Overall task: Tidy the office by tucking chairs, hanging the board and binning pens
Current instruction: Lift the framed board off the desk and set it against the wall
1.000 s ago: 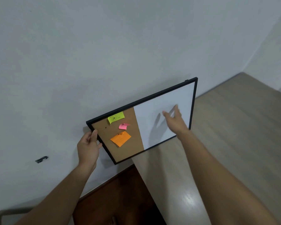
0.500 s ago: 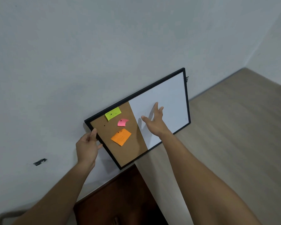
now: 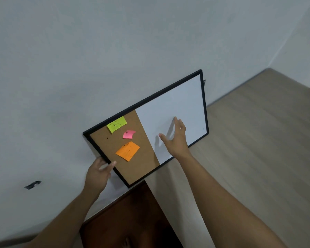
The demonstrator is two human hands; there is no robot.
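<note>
One board [image 3: 177,111], black-framed, half cork and half white, was held tilted against the wall [image 3: 115,51], its left edge gripped by the left hand [image 3: 98,171] with the thumb over the frame. The right hand [image 3: 175,140] was wide, fingers straight and spread at the white half; contact could not be told. The cork carried a green note [image 3: 116,124], a pink note [image 3: 128,134] and an orange note [image 3: 127,151].

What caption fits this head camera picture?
Left hand grips the board by the wall; open right hand near its white half.

Head camera looks down, close, at the wall [image 3: 79,68].
</note>
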